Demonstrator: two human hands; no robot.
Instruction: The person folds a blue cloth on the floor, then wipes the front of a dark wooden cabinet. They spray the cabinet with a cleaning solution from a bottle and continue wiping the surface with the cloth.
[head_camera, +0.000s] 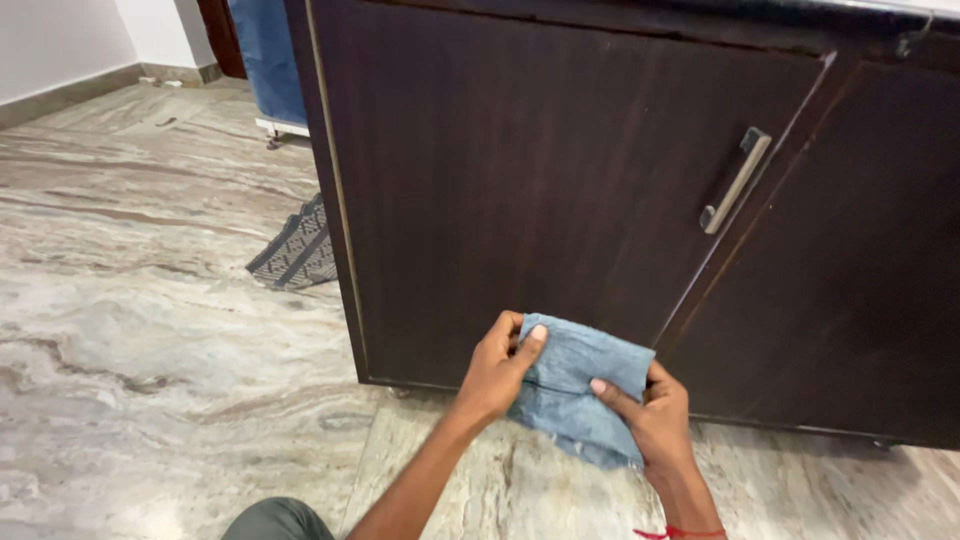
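**Folded blue cloth held before dark cabinet**

Marbled stone floor below; dark brown cabinet door with metal bar handle ahead. Patterned grey mat lying on floor beside cabinet corner. Blue cloth held folded in front of lower door, above floor, between both hands. Left hand gripping cloth's left edge, thumb on top, fingers closed on fabric. Right hand pinching right side, thumb across cloth. Red thread at right wrist.
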